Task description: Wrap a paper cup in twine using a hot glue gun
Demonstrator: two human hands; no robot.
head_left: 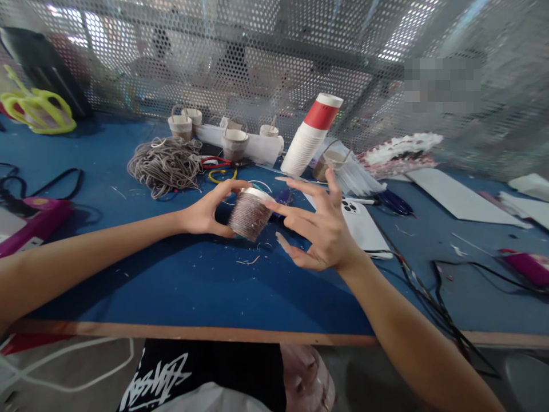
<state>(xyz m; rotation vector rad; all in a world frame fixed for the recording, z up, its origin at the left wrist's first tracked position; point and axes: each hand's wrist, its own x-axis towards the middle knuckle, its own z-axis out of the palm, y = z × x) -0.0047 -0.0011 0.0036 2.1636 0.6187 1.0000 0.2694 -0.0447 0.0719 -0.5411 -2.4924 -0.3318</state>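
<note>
A small paper cup [249, 214] wrapped in grey-brown cord, with a white rim, is tilted above the blue table [193, 297]. My left hand [210, 212] grips it from the left, thumb below and fingers at the rim. On its right side, my right hand [319, 226] has its fingers spread, with one fingertip at the cup near the rim. Behind my left hand lies a tangled heap of grey cord [165, 165]. Red-handled pliers [214, 162] rest beside the heap.
A leaning stack of paper cups [306, 137] stands behind, near cord-wrapped cups [235, 144]. A white phone [366, 229] and black cables [441, 309] lie right. Purple glue guns [49, 220] sit at both sides; a dark bottle [47, 71] is back left.
</note>
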